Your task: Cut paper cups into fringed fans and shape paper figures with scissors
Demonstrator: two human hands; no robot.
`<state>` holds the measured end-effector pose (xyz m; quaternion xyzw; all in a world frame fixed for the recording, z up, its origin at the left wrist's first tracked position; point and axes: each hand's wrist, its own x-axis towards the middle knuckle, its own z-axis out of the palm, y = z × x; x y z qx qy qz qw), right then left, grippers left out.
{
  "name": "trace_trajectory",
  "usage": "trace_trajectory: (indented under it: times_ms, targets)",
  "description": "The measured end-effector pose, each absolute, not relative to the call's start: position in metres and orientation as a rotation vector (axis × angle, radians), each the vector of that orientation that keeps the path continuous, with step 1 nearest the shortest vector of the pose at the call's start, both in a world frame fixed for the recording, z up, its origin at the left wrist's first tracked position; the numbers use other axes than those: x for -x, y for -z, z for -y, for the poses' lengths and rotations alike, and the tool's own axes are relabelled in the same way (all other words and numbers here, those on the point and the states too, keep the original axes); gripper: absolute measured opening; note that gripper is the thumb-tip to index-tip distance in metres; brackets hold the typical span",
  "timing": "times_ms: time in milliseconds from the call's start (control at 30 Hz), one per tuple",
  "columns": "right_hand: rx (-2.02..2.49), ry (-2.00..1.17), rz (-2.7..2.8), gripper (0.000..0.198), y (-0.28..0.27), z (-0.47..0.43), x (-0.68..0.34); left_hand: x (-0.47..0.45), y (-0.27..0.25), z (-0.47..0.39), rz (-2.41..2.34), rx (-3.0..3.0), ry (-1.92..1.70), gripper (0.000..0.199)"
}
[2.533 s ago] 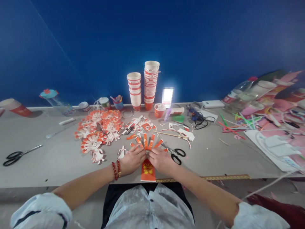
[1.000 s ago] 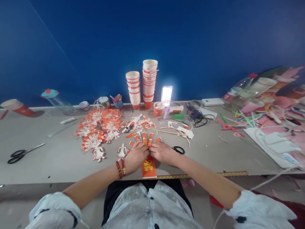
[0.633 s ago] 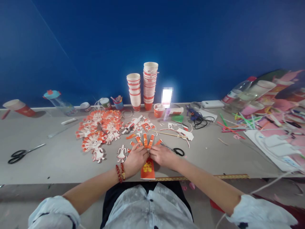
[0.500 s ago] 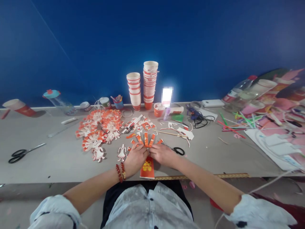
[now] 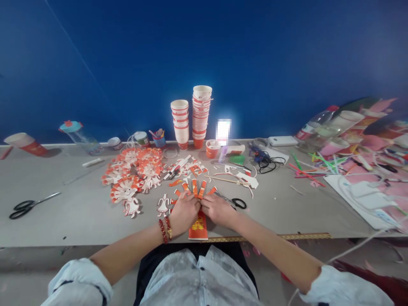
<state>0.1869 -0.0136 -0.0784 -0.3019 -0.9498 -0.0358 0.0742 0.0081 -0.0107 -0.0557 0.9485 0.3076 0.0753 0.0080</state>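
Near the front edge of the table, a red paper cup [image 5: 197, 229] with gold characters lies cut into strips that fan out away from me. My left hand [image 5: 185, 212] is closed on the base of the strips from the left. From the right, my right hand [image 5: 218, 208] pinches the same spot, its fingertips meeting the left ones. My fingers hide the middle of the cup. Left of my hands lies a white paper doll cut-out [image 5: 163, 205] with a red outline. Black-handled scissors [image 5: 238, 203] rest just beyond my right hand.
A heap of red-and-white paper figures [image 5: 134, 170] lies left. Tall cup stacks [image 5: 201, 114] stand at the back, with paper scraps [image 5: 186, 166] before them. Other scissors [image 5: 24, 208] lie far left. A glue gun with a black cord [image 5: 267, 161], bottles [image 5: 314, 125] and colored sticks [image 5: 307, 170] are right.
Both hands stay on the cup at the base of its strips, with only slight finger movement. The whole view has shifted a little.
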Motion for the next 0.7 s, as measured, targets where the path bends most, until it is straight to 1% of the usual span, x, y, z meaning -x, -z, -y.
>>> trace_trajectory:
  times_ms: [167,300,333,400,500,600,633,667,700]
  targets:
    - [0.939,0.107,2.806,0.028,0.081,0.015,-0.186,-0.009,0.057,0.014,-0.994,-2.948,-0.245,0.014]
    - [0.992,0.094,2.709,0.024,0.065,0.022,-0.193,0.0,0.05,0.01,-1.02,-2.921,-0.315,0.011]
    - [1.051,0.008,2.561,0.021,0.059,0.026,-0.197,0.003,0.047,0.008,-1.057,-2.898,-0.357,0.01]
    - [1.125,-0.128,2.21,0.021,0.049,0.04,-0.205,0.009,0.042,0.006,-1.154,-2.769,-0.532,0.009]
    - [1.188,-0.248,1.681,0.028,0.044,0.067,-0.208,0.01,0.038,0.007,-1.207,-2.252,-1.036,0.009]
    - [1.101,-0.42,1.592,0.055,0.048,0.087,-0.194,-0.002,0.039,0.014,-1.099,-1.686,-1.414,0.008]
    - [1.063,-0.504,1.6,0.057,0.048,0.091,-0.187,-0.008,0.041,0.017,-1.024,-1.487,-1.471,0.008]
    - [1.037,-0.593,1.575,0.053,0.047,0.092,-0.179,-0.014,0.043,0.02,-0.94,-1.287,-1.497,0.01]
    - [1.032,-0.669,1.493,0.046,0.045,0.092,-0.172,-0.019,0.045,0.024,-0.862,-1.096,-1.501,0.014]
